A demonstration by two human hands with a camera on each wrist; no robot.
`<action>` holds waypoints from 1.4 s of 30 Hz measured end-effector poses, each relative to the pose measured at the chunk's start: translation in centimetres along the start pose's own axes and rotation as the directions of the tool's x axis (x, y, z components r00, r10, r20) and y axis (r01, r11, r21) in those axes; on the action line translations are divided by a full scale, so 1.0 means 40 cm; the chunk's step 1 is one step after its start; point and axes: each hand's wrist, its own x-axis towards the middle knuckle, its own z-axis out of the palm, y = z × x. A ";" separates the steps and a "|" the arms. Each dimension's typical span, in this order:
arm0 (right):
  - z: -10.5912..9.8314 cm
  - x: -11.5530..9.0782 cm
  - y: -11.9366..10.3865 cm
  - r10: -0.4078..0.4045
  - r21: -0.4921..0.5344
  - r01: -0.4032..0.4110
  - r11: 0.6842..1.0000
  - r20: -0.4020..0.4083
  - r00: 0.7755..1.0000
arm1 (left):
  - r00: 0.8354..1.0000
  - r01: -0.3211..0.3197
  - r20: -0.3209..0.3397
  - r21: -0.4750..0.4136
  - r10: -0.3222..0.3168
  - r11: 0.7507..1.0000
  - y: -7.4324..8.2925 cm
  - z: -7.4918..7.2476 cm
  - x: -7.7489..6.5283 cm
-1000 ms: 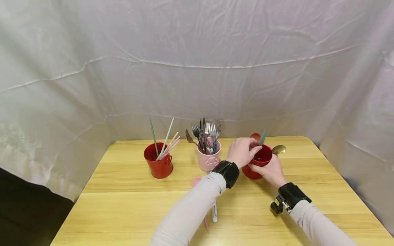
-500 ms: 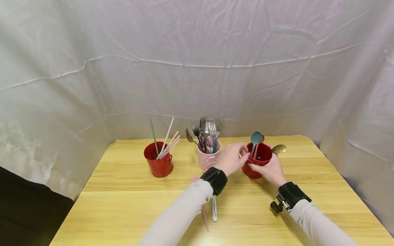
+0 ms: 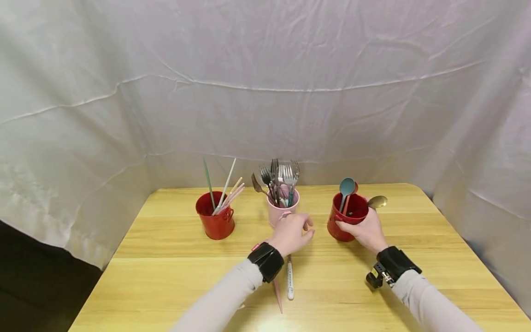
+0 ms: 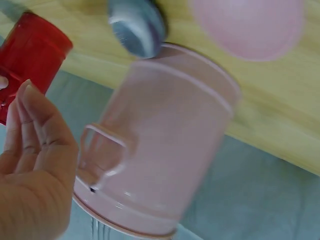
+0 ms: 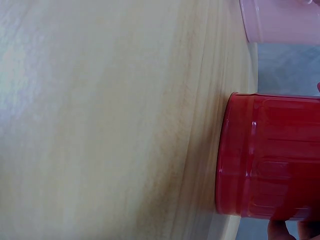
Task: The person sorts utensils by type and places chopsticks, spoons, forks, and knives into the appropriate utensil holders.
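Note:
My right hand (image 3: pixel 367 230) grips a red bucket (image 3: pixel 338 230) by its right side near the rim; in the right wrist view, fingertips (image 5: pixel 280 230) show at its lower edge. Inside stand a teal spoon (image 3: pixel 347 186), a red one behind it and a gold spoon (image 3: pixel 377 201) leaning out to the right. My left hand (image 3: pixel 290 234) holds nothing, its fingers loosely bent just in front of a pink bucket (image 4: pixel 165 135) of forks. Beneath that hand lie a pink spoon (image 4: pixel 250 22) and a metal spoon (image 4: pixel 137 27) with a white handle (image 3: pixel 290 281).
Another red bucket (image 3: pixel 217 228) stands at the left with several thin coloured sticks (image 3: pixel 226 186) in it. Several forks (image 3: pixel 282 175) and a brownish one rise from the pink bucket. A grey cloth (image 3: pixel 265 92) hangs behind the wooden table (image 3: pixel 166 276).
My left hand has let go of the teal spoon, which now stands in the right-hand red bucket, and has moved left and toward me. The right hand keeps its grip on that bucket.

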 end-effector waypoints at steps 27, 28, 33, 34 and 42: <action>0.005 0.012 0.074 0.020 -0.023 -0.020 1.000 0.016 1.000 | 0.949 0.296 0.101 0.041 -0.299 0.954 -0.125 -0.073 -0.186; 0.005 0.012 0.073 0.020 -0.026 -0.020 0.999 0.014 1.000 | 0.948 0.295 0.108 0.049 -0.299 0.954 -0.126 -0.074 -0.192; 0.008 0.015 0.087 0.024 -0.040 -0.023 0.999 0.013 1.000 | 0.944 0.282 0.143 0.109 -0.296 0.953 -0.129 -0.060 -0.216; 0.010 0.017 0.103 0.026 -0.047 -0.025 0.999 0.012 1.000 | 0.945 0.279 0.147 0.111 -0.294 0.954 -0.129 -0.055 -0.219; 0.009 0.016 0.090 0.033 -0.038 -0.033 0.999 0.012 0.999 | 0.959 0.232 0.142 0.099 -0.244 0.968 -0.121 -0.023 -0.224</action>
